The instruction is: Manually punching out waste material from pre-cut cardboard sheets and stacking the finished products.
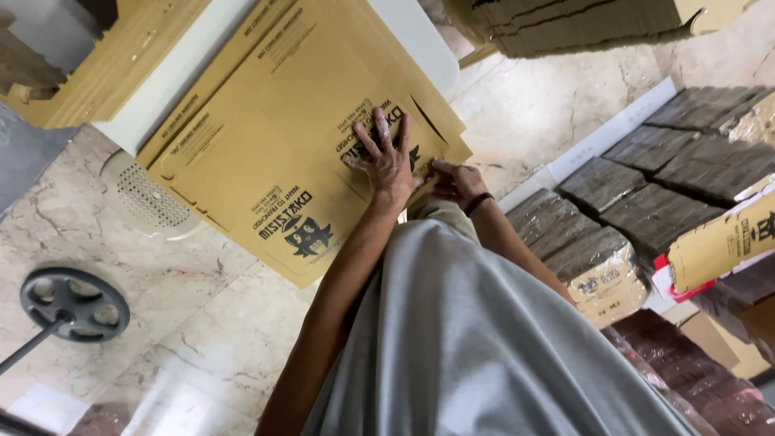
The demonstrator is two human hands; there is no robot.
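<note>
Under both hands, a flat cardboard box blank (274, 161): left hand (387, 157) spread flat, right hand (456, 182) seemingly pinching its edge.

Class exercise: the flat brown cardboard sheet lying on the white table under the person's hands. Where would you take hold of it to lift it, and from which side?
Probably the near corner of the flat cardboard sheet, which overhangs the white table above the floor. Come from the person's side; a flat sheet offers only its edges, and the left hand presses its middle.
</note>
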